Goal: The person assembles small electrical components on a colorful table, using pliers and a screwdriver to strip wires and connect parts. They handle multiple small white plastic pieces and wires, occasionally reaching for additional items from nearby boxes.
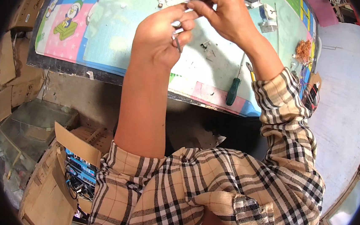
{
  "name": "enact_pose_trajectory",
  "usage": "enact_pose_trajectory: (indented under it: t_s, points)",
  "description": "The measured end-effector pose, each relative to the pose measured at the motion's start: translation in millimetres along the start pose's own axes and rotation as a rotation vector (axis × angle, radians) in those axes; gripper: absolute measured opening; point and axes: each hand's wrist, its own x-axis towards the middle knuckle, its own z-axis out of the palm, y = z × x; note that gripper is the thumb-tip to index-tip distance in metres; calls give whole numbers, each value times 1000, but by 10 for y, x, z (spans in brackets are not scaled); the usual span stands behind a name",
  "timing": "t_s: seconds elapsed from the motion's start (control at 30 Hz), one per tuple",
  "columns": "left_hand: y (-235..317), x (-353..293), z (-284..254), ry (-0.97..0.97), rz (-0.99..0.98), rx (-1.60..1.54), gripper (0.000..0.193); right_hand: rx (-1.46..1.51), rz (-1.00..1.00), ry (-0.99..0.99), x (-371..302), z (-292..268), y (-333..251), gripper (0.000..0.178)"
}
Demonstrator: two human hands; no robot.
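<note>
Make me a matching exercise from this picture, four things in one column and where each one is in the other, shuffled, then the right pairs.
Things:
1. screwdriver with green handle
2. bundle of orange wire
3. small metal part
4. open cardboard box

Places:
A. on the floor, lower left, under the table
B. pinched in the fingers of the left hand
C. lying on the mat near the table's front edge
D. at the table's far right edge

Pairs: 1-C, 2-D, 3-B, 4-A
</note>
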Motion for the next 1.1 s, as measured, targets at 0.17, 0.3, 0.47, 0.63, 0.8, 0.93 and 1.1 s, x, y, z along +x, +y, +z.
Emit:
enact_pose_trajectory:
  t_s: [0.17, 0.3, 0.47, 0.63, 0.8, 0.93, 1.1]
  points:
    - [22, 60, -199, 82, 80, -60, 26, 138, 79, 17, 70, 223, 140, 6]
    - [104, -73, -101, 140, 169, 115, 35, 585, 237, -99, 109, 341, 334, 7]
    - [119, -71, -96, 189, 90, 132, 47, 196, 295, -77, 102, 459, 535, 11]
    - [288, -118, -273, 220, 275, -280, 55, -80, 503, -40, -84, 737, 1135, 16]
    - [426, -213, -531, 279, 410, -525, 32, -9, 599, -46, -184, 771, 1207, 29]
    - [486, -327, -451, 378, 513, -489, 30, -171, 780, -185, -361, 798, 1255, 47]
    - [497, -366, -256, 454, 533, -477, 23, -285, 839, -93, -316, 1000, 1062, 66]
